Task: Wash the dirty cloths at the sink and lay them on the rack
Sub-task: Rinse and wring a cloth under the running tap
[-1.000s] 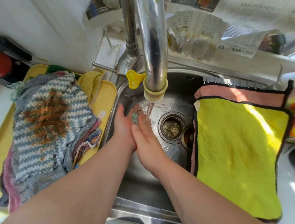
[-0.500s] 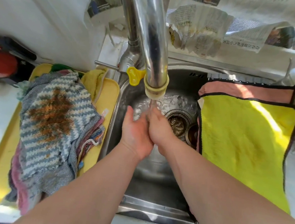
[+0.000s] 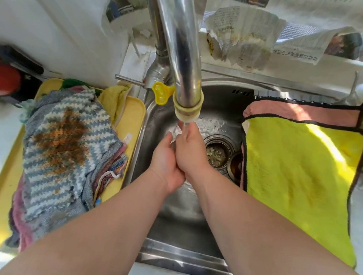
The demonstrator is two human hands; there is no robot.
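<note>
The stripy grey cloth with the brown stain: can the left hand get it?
Probably yes. The stained grey-and-white striped cloth lies uncovered atop the pile, right beside the steel sink where the left hand is.

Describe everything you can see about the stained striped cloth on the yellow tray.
The striped cloth looks knitted, with grey and white zigzag bands and a large rusty-brown stain across its middle. It lies crumpled on top of a pile of other cloths on the yellow tray, left of the sink.
</note>
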